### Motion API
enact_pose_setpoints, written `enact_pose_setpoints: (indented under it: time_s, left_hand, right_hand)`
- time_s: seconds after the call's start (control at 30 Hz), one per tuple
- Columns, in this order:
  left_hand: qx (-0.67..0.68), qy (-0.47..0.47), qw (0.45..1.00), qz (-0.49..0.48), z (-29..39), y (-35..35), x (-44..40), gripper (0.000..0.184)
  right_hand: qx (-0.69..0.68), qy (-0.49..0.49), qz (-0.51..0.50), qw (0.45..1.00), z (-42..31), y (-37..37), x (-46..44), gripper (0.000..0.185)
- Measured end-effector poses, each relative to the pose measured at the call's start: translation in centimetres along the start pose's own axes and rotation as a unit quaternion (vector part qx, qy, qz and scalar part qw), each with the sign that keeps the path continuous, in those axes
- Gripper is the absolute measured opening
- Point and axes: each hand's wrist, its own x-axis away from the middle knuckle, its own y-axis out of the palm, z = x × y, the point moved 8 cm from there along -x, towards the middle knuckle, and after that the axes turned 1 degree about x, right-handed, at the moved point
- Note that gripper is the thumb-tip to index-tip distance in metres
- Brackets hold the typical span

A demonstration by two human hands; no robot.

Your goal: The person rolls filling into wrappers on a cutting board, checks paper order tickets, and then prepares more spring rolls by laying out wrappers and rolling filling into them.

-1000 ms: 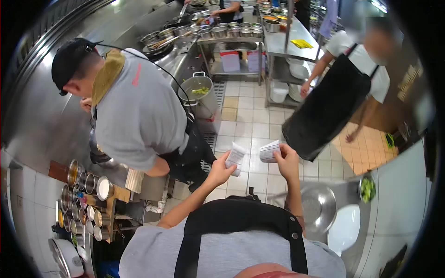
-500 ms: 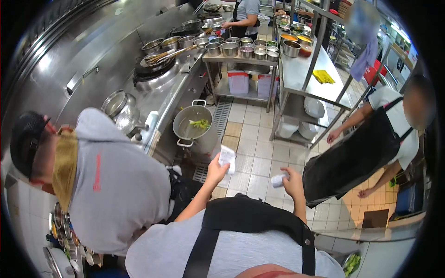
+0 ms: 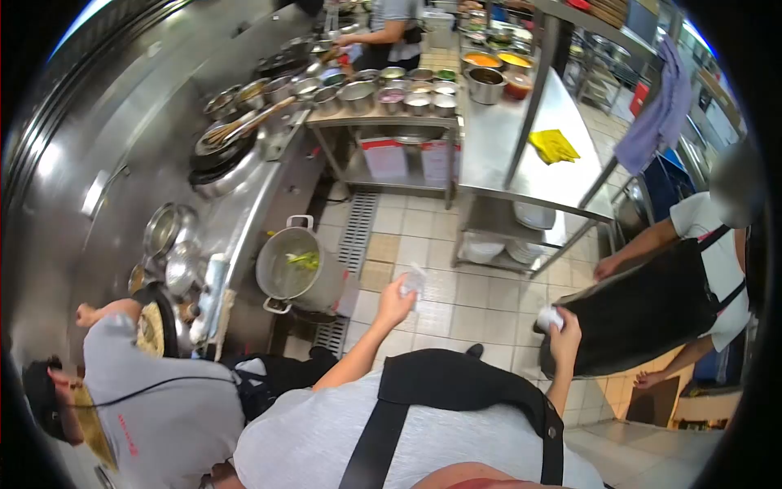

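My left hand (image 3: pixel 394 303) is closed on a white paper slip (image 3: pixel 415 281), raised in front of my body above the tiled floor. A small white paper roll (image 3: pixel 550 316) sits in my right hand (image 3: pixel 564 338), pinched between the fingers, near the black apron (image 3: pixel 643 306) of a person on the right. To the left of my left hand stands a large metal pot (image 3: pixel 324 281) with green vegetable pieces (image 3: pixel 305 261) inside.
A person in a grey shirt (image 3: pixel 155 399) leans at the stove counter on the left, beside a pan (image 3: pixel 169 326). Several metal containers (image 3: pixel 357 98) line a table ahead. A yellow cloth (image 3: pixel 555 147) lies on the steel counter (image 3: pixel 501 134). A purple cloth (image 3: pixel 658 114) hangs at right.
My right hand has moved right and slightly down with the paper roll. My left hand still holds the slip. The person at left has leaned toward the stove; the view has shifted.
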Motion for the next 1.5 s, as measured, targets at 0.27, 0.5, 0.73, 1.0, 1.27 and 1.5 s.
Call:
enact_pose_setpoints:
  time_s: [0.27, 0.5, 0.73, 1.0, 1.27, 1.5]
  left_hand:
    - [-0.02, -0.017, 0.999, 0.029, 5.3, 9.0, -5.4, 0.04]
    - [-0.078, -0.027, 0.997, 0.006, 8.2, 14.0, -11.5, 0.043]
    - [-0.115, 0.081, 0.985, -0.104, 14.5, 21.9, -21.8, 0.047]
    - [-0.059, 0.142, 0.908, -0.39, 25.7, 39.6, -25.1, 0.046]
    - [0.084, 0.17, 0.828, -0.528, 37.2, 59.0, -26.6, 0.037]
    - [-0.021, 0.248, 0.939, -0.237, 35.5, 69.3, -38.5, 0.04]
  right_hand:
    - [0.097, -0.067, 0.179, 0.977, 3.9, -11.9, -25.5, 0.066]
    - [0.062, -0.06, 0.219, 0.972, 3.3, -17.2, -37.3, 0.052]
    - [-0.023, 0.082, 0.147, 0.985, 13.8, -14.0, -35.7, 0.019]
    - [-0.213, 0.128, 0.187, 0.951, 22.0, -13.9, -37.1, 0.027]
    - [-0.132, 0.057, 0.138, 0.98, 27.4, -15.5, -46.8, 0.025]
    - [-0.13, 0.047, 0.013, 0.99, 37.0, -20.9, -54.9, 0.024]
